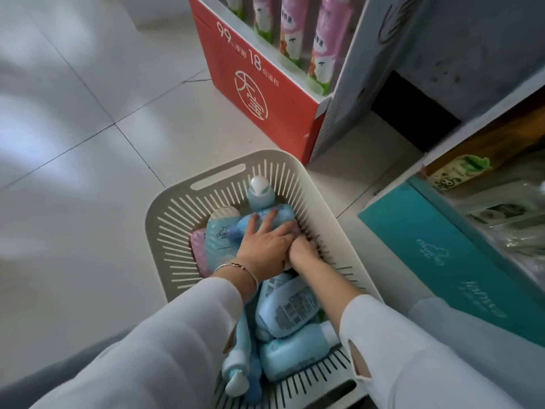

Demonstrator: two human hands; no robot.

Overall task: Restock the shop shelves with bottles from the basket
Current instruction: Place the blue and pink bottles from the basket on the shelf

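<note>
While the shelves [477, 125] stand at three o'clock, the slatted basket [182, 199] sits at six, heaped with blue bottles [289, 305] lying flat. The left hand [265, 246] presses open-fingered on the top bottle [280, 212], likely steadying the heap, while the right hand [303, 250] burrows beside it; its grip is hidden, so I cannot tell.

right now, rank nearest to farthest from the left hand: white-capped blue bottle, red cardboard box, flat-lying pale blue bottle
1. flat-lying pale blue bottle, under left hand
2. white-capped blue bottle, basket's far end
3. red cardboard box, beyond basket
</note>
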